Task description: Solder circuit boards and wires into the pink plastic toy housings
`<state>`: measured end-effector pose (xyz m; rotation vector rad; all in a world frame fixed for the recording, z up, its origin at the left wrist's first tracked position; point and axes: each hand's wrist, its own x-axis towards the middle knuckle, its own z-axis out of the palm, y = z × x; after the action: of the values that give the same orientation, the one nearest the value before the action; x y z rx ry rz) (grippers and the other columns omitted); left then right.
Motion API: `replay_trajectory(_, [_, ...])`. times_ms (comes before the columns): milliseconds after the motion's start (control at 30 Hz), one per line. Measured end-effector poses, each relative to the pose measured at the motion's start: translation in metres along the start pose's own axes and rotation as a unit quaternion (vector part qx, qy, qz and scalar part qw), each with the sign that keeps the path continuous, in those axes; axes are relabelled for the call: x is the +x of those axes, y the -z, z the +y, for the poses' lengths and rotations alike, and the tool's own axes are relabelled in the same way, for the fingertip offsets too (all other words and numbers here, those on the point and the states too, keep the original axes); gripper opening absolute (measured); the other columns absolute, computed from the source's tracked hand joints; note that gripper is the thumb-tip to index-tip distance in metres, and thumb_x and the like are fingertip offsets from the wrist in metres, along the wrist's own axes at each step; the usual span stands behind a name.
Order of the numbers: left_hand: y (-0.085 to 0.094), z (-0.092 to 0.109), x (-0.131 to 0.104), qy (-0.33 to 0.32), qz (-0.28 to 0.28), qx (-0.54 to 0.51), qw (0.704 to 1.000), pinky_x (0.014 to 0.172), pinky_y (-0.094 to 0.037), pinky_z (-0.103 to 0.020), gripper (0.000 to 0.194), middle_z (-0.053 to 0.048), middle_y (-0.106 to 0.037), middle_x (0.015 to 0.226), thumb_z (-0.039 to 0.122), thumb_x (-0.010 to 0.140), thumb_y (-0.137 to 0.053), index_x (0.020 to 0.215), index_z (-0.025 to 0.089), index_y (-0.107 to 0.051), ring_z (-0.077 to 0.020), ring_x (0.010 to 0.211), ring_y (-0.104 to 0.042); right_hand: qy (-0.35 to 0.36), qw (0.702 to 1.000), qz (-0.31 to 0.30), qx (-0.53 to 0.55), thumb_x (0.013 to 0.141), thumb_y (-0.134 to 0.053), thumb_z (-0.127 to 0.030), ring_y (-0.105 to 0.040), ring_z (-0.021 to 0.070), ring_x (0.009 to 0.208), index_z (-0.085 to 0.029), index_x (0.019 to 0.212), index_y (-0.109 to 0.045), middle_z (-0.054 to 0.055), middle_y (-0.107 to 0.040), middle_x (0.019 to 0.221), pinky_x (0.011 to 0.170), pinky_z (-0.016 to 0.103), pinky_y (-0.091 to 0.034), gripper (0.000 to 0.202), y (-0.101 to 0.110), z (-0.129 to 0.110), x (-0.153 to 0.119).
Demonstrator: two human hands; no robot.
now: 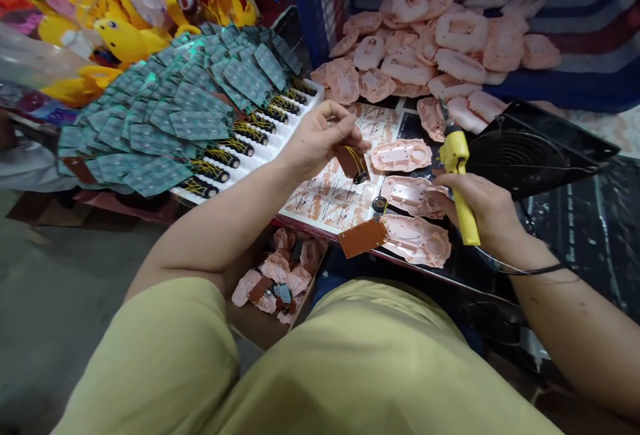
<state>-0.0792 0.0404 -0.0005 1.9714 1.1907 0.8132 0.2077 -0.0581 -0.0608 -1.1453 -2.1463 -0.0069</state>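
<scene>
My left hand [325,134] is closed on a small brown circuit board [353,163] with yellow wires and a black round part hanging below. In my right hand [483,205] is a yellow soldering gun [457,182], its tip pointing up and away. Three pink plastic shells lie in a column between my hands: a far one [401,155], a middle one [414,195] touched by my right fingertips, and a near one [417,240]. Another brown board [363,238] rests against the near shell, wired to a round black speaker [380,204].
Green circuit boards [175,115] with wired speakers are heaped on white foam [273,145] at left. Pink shells [463,30] fill a blue crate [595,85] behind. A black fan [530,148] stands right. Below the table edge, a box [260,328] holds more shells.
</scene>
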Motion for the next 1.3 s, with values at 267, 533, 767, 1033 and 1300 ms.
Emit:
replay_trajectory(267, [-0.057, 0.033, -0.001, 0.027, -0.124, -0.282, 0.951, 0.075, -0.060, -0.028, 0.039, 0.004, -0.063, 0.074, 0.053, 0.094, -0.063, 0.090, 0.019, -0.044, -0.0136, 0.078, -0.074, -0.112, 0.968, 0.087, 0.206, 0.082, -0.079, -0.034, -0.074, 0.0162, 0.088, -0.026, 0.106, -0.058, -0.001, -0.075, 0.099, 0.079, 0.025, -0.059, 0.032, 0.008, -0.041, 0.017])
replay_trajectory(533, [-0.059, 0.044, -0.004, 0.038, -0.170, -0.244, 0.954, 0.063, -0.056, -0.021, 0.028, 0.000, -0.066, 0.068, 0.033, 0.083, -0.078, 0.082, 0.013, -0.057, -0.0110, 0.063, -0.068, -0.097, 0.975, 0.135, 0.151, 0.086, -0.073, -0.022, -0.073, 0.0132, 0.077, -0.028, 0.102, -0.059, -0.003, -0.075, 0.091, 0.074, 0.023, -0.060, 0.022, 0.012, -0.045, 0.016])
replay_trajectory(767, [-0.049, 0.052, 0.004, 0.003, -0.292, -0.131, 0.947, 0.061, -0.051, -0.020, 0.007, -0.001, -0.067, 0.068, 0.015, 0.081, -0.068, 0.085, 0.010, -0.069, -0.0097, 0.060, -0.064, -0.016, 0.985, 0.154, 0.070, 0.087, -0.070, -0.016, -0.072, 0.0123, 0.076, -0.026, 0.105, -0.059, -0.002, -0.074, 0.090, 0.075, 0.022, -0.059, 0.023, 0.016, -0.046, 0.020])
replay_trajectory(1033, [-0.042, 0.068, 0.007, -0.113, -0.257, 0.147, 0.949, 0.073, -0.049, -0.025, 0.014, -0.002, -0.072, 0.077, 0.017, 0.081, -0.064, 0.088, 0.013, -0.075, -0.0130, 0.071, -0.065, -0.021, 0.986, 0.155, 0.060, 0.087, -0.070, -0.014, -0.072, 0.0113, 0.074, -0.025, 0.102, -0.060, -0.003, -0.074, 0.089, 0.073, 0.020, -0.059, 0.021, 0.015, -0.047, 0.017])
replay_trajectory(1300, [-0.075, 0.046, 0.015, -0.059, -0.252, 0.354, 0.899, 0.087, -0.050, -0.034, 0.026, -0.006, -0.077, 0.098, 0.020, 0.084, -0.057, 0.100, 0.020, -0.078, -0.0227, 0.096, -0.069, -0.002, 0.991, 0.132, 0.004, 0.086, -0.075, -0.019, -0.072, 0.0135, 0.068, -0.021, 0.104, -0.068, 0.001, -0.077, 0.087, 0.067, 0.020, -0.058, 0.020, 0.042, -0.037, -0.019])
